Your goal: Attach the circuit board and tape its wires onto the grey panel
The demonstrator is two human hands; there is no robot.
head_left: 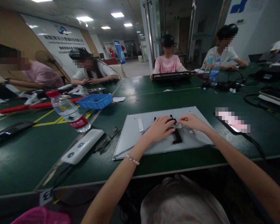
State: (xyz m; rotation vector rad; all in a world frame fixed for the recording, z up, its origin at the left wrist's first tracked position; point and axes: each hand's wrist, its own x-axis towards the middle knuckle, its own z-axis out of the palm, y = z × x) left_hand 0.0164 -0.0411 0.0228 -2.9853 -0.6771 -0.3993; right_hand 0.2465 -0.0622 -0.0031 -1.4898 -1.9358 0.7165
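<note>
A flat grey-white panel [151,146], like the back of a display, lies on the green table before me. A black bracket-like part [177,137] sits at its middle. My left hand [160,128] lies palm down over that part, fingers stretched across it, hiding much of it. Close beside it, my right hand [190,121] has thumb and fingertips pinched together at the part's right edge. What the pinch holds is too small to make out. A thin grey cable [124,151] runs across the panel under my left forearm. A white strip [140,125] is on the panel's upper left.
Left of the panel are glasses [107,139], a white power bank [84,146], a water bottle [68,112] and a blue tray [96,101]. A phone [232,122] with a cable lies right. Several people sit around the table; one across holds a dark panel [170,75].
</note>
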